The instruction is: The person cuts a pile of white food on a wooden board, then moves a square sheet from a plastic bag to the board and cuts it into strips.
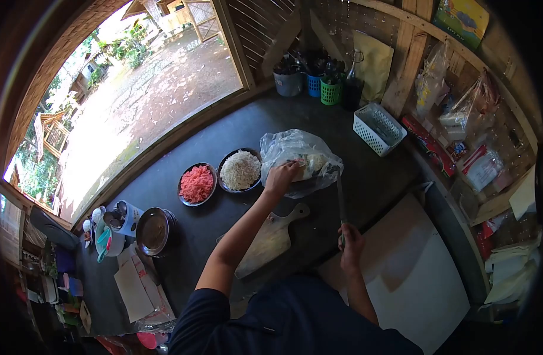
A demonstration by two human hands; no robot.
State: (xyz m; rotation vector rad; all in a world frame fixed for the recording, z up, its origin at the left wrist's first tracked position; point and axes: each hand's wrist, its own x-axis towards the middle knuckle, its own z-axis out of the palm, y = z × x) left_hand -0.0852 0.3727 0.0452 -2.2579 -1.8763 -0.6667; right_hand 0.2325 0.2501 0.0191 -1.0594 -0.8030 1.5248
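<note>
My left hand [284,176] reaches into the opening of a clear plastic bag [283,145] with pale pieces inside; its fingertips are partly hidden. My right hand [351,241] is wrapped round the handle of a long knife [341,198], whose blade points away from me beside the bag. Below the bag lies a worn wooden cutting board [265,245]. Left of the bag stand a plate of white shreds [240,170] and a plate of pinkish-orange shreds [196,184].
Stacked brown plates [153,231], a utensil container [124,218] and cardboard [135,287] are at the left. Utensil cups [330,92], a dark bottle [352,89] and a white basket [379,129] line the back. A pale board [407,272] lies at the right.
</note>
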